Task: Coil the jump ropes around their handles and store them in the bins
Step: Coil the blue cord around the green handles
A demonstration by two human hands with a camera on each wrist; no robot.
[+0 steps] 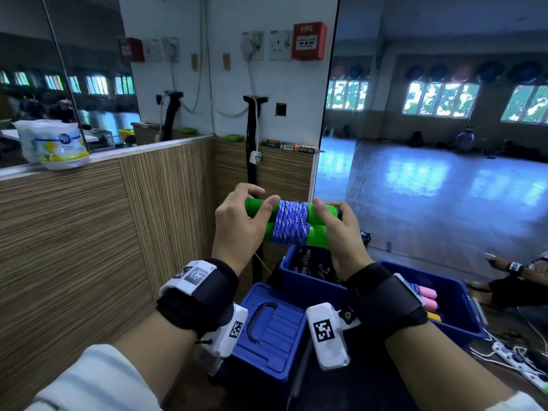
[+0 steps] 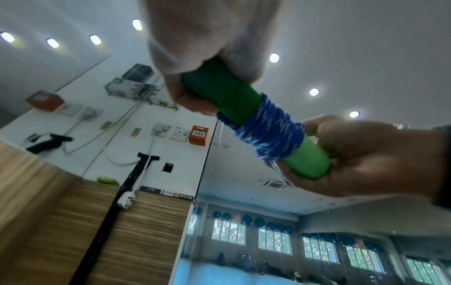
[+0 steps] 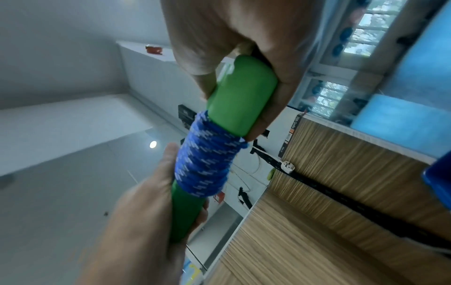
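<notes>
Above the blue bins, both hands hold one jump rope level in the air. Its two green handles lie side by side, bound together at the middle by tight turns of blue-and-white rope. The left hand grips the left ends of the handles, fingers curled over the top and thumb pressed just beside the coil. The right hand grips the right ends the same way, its thumb beside the other edge of the coil. From the wrist views the fingers wrap round the green foam, and the right hand's fingers close round the far end.

Below the hands stand three blue bins: an open bin holding dark items, too small to make out; a closed bin with a lid and black handle nearer the person; and a bin at the right with pink handles inside. A wood-grain wall panel runs along the left, with a fire alarm box above.
</notes>
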